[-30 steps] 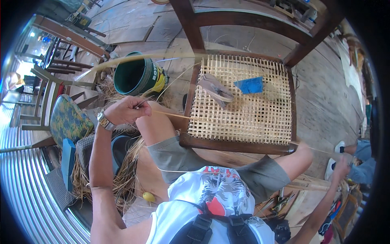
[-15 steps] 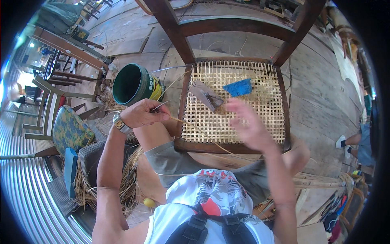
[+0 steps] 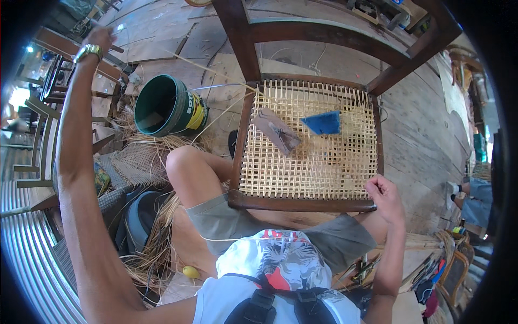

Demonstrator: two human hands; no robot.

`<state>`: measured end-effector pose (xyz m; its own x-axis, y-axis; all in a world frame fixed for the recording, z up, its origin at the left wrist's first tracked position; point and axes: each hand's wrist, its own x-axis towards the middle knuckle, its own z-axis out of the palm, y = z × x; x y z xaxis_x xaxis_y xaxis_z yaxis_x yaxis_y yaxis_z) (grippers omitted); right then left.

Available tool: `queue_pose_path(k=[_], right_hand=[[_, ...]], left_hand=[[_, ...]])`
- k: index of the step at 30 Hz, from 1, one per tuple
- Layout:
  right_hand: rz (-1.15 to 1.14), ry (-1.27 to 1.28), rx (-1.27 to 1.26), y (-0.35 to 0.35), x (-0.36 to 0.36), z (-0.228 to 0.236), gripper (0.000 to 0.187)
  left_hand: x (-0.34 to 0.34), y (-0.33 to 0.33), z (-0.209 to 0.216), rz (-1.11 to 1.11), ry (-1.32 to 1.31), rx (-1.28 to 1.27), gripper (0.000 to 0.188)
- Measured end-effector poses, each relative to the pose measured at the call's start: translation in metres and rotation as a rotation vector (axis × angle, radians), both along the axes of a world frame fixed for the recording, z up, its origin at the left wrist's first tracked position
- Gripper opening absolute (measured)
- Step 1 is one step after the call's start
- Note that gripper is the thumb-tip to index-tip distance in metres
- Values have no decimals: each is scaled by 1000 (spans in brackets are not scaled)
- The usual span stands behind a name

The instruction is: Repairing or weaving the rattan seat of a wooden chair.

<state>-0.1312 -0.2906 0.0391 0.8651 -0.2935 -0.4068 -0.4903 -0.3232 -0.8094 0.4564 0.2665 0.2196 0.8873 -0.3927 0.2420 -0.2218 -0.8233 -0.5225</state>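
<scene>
While I watch through the head camera, the left hand (image 3: 100, 39) is stretched far out to the upper left, a gold-toned metal watch (image 3: 88, 52) on its wrist. Its fingers are blurred, so I cannot tell whether they are wide or closed around anything. A thin, pale cane strand (image 3: 216, 72) runs from the left rear corner of the seat up toward that hand, fading before I can make out its end.

I have the right hand (image 3: 386, 197) at the right front corner of the seat, near the edge, with its fingers curled inward; I cannot tell if they hold anything.

Between the knees stands a dark brown wooden chair (image 3: 302, 202), its backrest away from the body. Its square seat of pale woven cane (image 3: 324, 167) is an open grid across the frame. On the weave I see a brownish, oblong block (image 3: 276, 131) lying aslant, and just right of it an angular blue piece (image 3: 324, 123).

Left of the chair, a dark green plastic bucket (image 3: 185, 94) with a yellow label leans on its side, and loose straw-coloured fibres (image 3: 156, 237) lie heaped beside the left leg.
</scene>
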Motion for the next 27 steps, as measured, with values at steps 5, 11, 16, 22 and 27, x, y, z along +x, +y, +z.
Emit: queue_pose_path(k=[5, 11, 16, 22, 27], right_hand=[[-39, -193, 90, 83, 68, 2, 10], [109, -264, 197, 146, 134, -2, 14], [79, -254, 288, 157, 133, -14, 10], [17, -298, -134, 137, 122, -26, 12], [71, -635, -416, 130, 122, -51, 10]], left_hand=[[-125, -129, -46, -12, 328, -893, 32], [-390, -214, -160, 180, 1489, -1590, 28], [-366, -231, -206, 169, 1452, -2315, 19], [-282, -214, -226, 76, 1234, -2076, 15], [-271, -212, -248, 140, 1354, -2060, 15]])
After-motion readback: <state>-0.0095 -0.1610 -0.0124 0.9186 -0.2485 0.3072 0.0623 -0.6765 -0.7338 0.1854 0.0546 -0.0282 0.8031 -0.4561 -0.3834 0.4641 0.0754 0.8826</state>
